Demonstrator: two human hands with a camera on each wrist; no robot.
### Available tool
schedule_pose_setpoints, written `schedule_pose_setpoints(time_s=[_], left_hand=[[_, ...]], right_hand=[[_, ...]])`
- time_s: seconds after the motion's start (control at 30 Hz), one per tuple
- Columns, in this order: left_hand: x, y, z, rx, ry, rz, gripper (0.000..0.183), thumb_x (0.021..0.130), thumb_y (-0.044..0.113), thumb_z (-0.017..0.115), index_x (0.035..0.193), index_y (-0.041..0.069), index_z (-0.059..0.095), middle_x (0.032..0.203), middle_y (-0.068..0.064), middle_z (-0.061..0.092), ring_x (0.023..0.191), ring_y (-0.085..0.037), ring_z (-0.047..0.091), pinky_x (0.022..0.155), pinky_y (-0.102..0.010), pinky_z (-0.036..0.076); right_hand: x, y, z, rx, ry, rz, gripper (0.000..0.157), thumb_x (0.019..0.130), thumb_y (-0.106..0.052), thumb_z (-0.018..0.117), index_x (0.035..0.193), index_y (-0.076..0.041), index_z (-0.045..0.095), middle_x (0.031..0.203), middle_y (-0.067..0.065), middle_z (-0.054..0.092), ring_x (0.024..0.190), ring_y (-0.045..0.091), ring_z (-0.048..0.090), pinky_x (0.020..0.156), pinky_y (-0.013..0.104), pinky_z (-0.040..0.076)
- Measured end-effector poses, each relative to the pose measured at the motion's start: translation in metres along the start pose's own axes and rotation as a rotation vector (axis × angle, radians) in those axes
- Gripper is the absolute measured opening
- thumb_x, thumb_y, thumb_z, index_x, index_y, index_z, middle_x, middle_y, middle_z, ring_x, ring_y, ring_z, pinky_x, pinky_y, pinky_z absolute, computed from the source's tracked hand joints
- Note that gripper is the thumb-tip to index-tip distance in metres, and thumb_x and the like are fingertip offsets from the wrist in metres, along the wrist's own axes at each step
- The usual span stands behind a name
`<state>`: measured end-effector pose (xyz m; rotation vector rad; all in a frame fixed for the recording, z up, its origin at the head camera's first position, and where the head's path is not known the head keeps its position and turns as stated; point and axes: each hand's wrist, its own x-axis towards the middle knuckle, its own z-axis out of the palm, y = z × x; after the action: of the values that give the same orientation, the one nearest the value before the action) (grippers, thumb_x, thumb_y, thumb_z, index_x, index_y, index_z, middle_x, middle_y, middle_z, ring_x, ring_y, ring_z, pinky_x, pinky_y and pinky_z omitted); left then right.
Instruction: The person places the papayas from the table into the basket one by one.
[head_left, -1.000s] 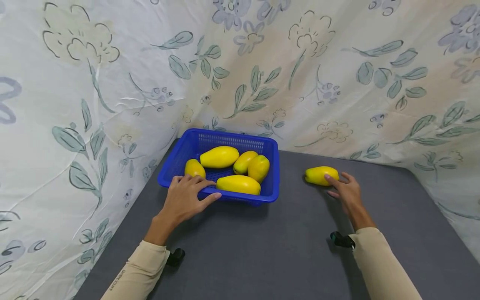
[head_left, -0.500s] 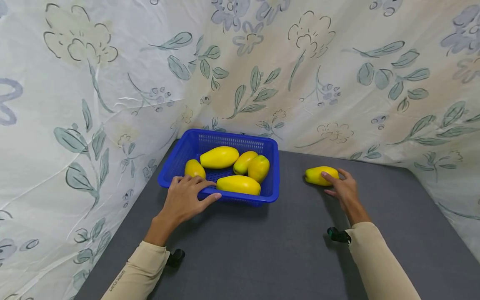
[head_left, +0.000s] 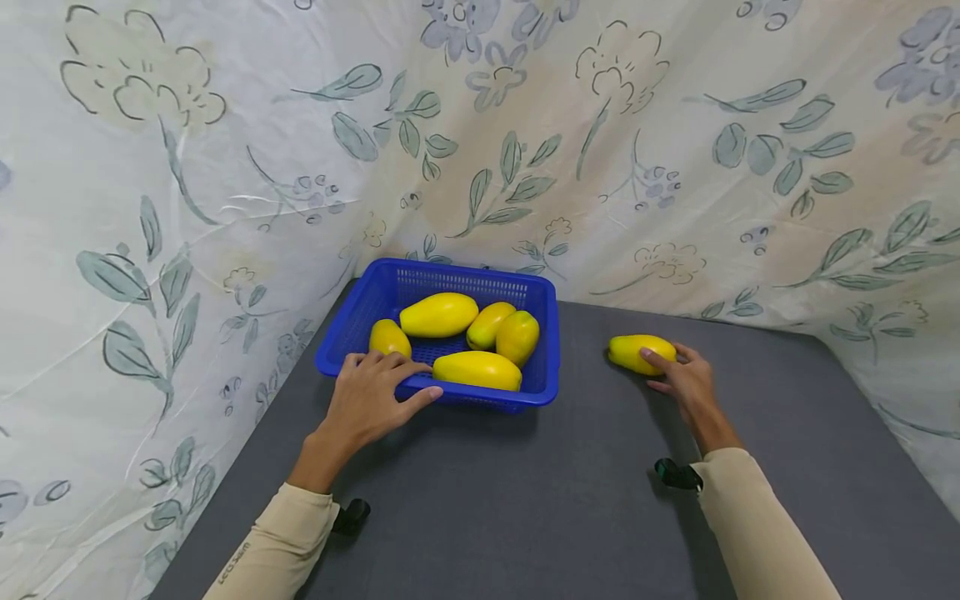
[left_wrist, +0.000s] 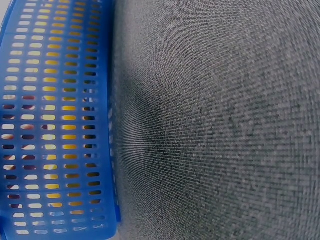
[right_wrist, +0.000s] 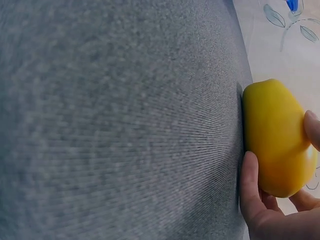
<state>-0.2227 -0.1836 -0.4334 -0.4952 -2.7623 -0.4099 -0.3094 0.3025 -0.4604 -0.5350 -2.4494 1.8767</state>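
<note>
In the head view a blue plastic basket holds several yellow papayas, one of them a long papaya along its front wall. My left hand holds the basket's front rim: the fingers bend over into it and the thumb stretches along the rim. Off to the right, a single papaya lies on the dark grey surface. My right hand grips its right end, with thumb on the near side. The right wrist view shows this papaya between thumb and fingers, still against the cloth.
Dark grey cloth covers the table. A floral sheet hangs close behind the basket and along the left side. Small black wrist cameras sit at the left cuff and the right cuff.
My right hand has closed in around the papaya's right end, and the papaya has shifted very slightly. The left hand and the basket have stayed put.
</note>
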Motion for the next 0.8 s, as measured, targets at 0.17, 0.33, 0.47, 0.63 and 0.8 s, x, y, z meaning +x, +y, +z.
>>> schedule_pose_setpoints(time_s=[0.17,0.33,0.47,0.63,0.8], left_hand=[[-0.0006,-0.0002,-0.0004,-0.001,0.003,-0.005,0.057,0.096,0.069,0.061,0.133,0.028,0.076,0.132,-0.009,0.072,0.121,-0.037,0.062,0.107,-0.062,0.039],[-0.0005,-0.0001,-0.0008,-0.002,0.021,0.008,0.056,0.096,0.068,0.062,0.132,0.028,0.076,0.131,-0.009,0.072,0.120,-0.037,0.062,0.105,-0.062,0.040],[-0.0007,-0.0006,-0.0005,0.000,0.014,0.007,0.055,0.096,0.068,0.062,0.132,0.029,0.076,0.131,-0.008,0.072,0.120,-0.036,0.062,0.105,-0.061,0.040],[0.0001,-0.0006,-0.0003,-0.005,0.004,0.008,0.055,0.096,0.068,0.062,0.133,0.029,0.076,0.132,-0.008,0.072,0.119,-0.036,0.062,0.105,-0.061,0.040],[0.0008,-0.0003,-0.0014,-0.006,0.006,0.010,0.055,0.096,0.067,0.063,0.133,0.028,0.076,0.132,-0.009,0.072,0.119,-0.037,0.062,0.105,-0.062,0.040]], right_hand=[[-0.0012,0.0018,0.0002,0.000,-0.013,-0.001,0.104,0.096,-0.048,0.076,0.170,-0.004,0.017,0.172,0.025,0.022,0.148,0.040,0.045,0.091,0.029,0.060],[-0.0025,0.0032,0.0007,0.005,-0.008,-0.013,0.103,0.096,-0.044,0.078,0.169,-0.003,0.019,0.171,0.025,0.024,0.133,0.030,0.055,0.093,0.029,0.060],[-0.0044,0.0043,0.0012,0.011,-0.004,-0.019,0.100,0.095,-0.041,0.079,0.168,-0.003,0.021,0.169,0.025,0.028,0.120,0.019,0.059,0.091,0.027,0.061],[-0.0065,0.0063,0.0009,0.040,-0.017,-0.026,0.101,0.094,-0.041,0.081,0.168,-0.004,0.021,0.169,0.024,0.027,0.110,0.010,0.058,0.092,0.028,0.060],[-0.0083,0.0061,0.0016,0.078,-0.048,-0.049,0.101,0.095,-0.037,0.081,0.168,-0.003,0.019,0.169,0.025,0.024,0.107,0.006,0.059,0.095,0.029,0.060]])
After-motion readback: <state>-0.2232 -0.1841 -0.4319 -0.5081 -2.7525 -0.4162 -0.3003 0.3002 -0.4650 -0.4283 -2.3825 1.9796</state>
